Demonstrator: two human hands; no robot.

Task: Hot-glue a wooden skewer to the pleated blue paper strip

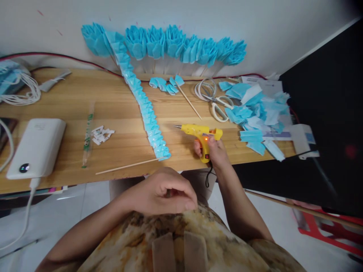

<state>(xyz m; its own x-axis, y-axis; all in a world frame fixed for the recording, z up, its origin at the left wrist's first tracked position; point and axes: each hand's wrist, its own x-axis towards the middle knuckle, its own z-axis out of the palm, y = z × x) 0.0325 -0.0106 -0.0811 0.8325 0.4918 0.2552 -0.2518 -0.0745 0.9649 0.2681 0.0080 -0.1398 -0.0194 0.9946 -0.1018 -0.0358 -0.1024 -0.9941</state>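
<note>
The right hand (217, 154) grips a yellow plastic glue gun (200, 131), nozzle pointing left toward the long pleated blue strip (149, 117) running from white wall (181, 11) toward the wooden table's (121, 113) near edge, its lower end nearer the loosely curled left hand (159, 192), whose contents I cannot tell.

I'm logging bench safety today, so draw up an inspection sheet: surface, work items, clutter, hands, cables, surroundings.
Surface: wooden table, pale grain.
Work items: yellow glue gun, its light glowing orange; pleated blue strip, its near end meeting a thin stick.
Clutter: blue scraps and scissors on the right; white paper bits and a power bank on the left.
Hands: right hand grips the glue gun; left hand curled before the torso, contents unclear.
Cables: white cable at the power bank; red-and-black cable along the wall; black cord below the glue gun.
Surroundings: blue flowers lined along the wall.
</note>
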